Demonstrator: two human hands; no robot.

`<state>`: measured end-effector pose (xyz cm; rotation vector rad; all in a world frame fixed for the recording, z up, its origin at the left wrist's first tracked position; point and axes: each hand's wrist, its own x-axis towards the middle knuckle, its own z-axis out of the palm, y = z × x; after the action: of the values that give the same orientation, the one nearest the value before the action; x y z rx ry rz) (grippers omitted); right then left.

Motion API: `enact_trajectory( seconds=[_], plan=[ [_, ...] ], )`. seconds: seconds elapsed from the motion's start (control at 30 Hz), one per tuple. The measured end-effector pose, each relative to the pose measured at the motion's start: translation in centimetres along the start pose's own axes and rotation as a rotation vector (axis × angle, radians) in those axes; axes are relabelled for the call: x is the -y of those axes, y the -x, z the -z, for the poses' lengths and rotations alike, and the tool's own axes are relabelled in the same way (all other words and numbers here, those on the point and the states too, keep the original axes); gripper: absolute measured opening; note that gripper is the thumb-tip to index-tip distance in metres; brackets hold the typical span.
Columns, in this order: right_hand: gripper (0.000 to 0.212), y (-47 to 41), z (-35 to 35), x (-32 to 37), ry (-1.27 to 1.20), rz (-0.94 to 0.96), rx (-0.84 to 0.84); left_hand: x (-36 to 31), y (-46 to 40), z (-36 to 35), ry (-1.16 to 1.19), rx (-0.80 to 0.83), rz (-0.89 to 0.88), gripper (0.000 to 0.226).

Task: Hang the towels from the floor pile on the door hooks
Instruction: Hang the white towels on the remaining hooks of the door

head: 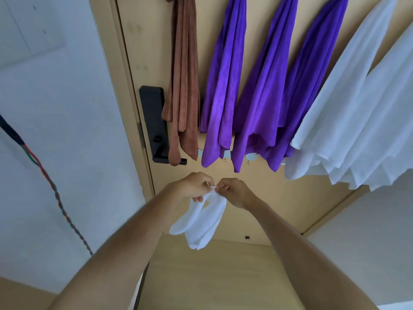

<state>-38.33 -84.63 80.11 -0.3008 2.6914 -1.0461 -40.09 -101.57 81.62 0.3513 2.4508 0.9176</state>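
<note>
1. A small white towel (202, 220) is held in front of the door (257, 209), below the row of hanging towels and in line with the purple ones. It hangs free in loose folds from its top edge and touches neither the door nor the floor.
2. Left hand (192, 186): grip closed on the towel's top edge, fingers curled and pinching the cloth.
3. Right hand (234, 192): grip closed on the same top edge, pinching just beside the left hand; the fingertips of the two hands almost meet.
4. Both forearms reach up from the lower corners of the view.
5. On the door above, nearest the latch edge, hangs a brown towel (184, 86), partly covering the black door lock (154, 121).
6. Next along hang three purple towels (225, 86), side by side and overlapping at their lower ends.
7. Towards the hinge side hang white towels (357, 119) in broad folds, overlapping the last purple one.
8. The hooks are hidden or out of view.
9. A twisted red and green cord (55, 193) runs down the white wall (67, 108) beside the door frame.
</note>
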Motion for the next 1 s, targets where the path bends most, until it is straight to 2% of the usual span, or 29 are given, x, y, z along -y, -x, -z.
enact_trajectory(
  seconds=[0.23, 0.47, 0.67, 0.8, 1.0],
  plan=[
    [0.024, -2.2, 1.1, 2.3, 0.046, -0.002, 0.052, 0.3, -0.7, 2.7, -0.089, -0.045, 0.044, 0.025],
    [0.020, -3.3, 0.9, 1.2, 0.004, -0.035, 0.041, 1.8, -1.9, 2.5, -0.160, -0.081, 0.017, 0.020],
    [0.009, -3.6, -1.7, -0.2, -0.006, -0.058, 0.016, 4.4, -2.3, 1.5, -0.027, -0.053, 0.067, 0.019],
    [0.016, -4.2, -3.4, -1.3, 0.039, -0.054, -0.056, 5.9, -3.2, 0.2, 0.003, -0.128, 0.053, 0.016],
    [0.007, -6.4, -5.0, -2.9, -0.024, -0.038, -0.177, 7.4, -6.4, -1.1, -0.058, -0.300, 0.002, 0.016]
  ],
)
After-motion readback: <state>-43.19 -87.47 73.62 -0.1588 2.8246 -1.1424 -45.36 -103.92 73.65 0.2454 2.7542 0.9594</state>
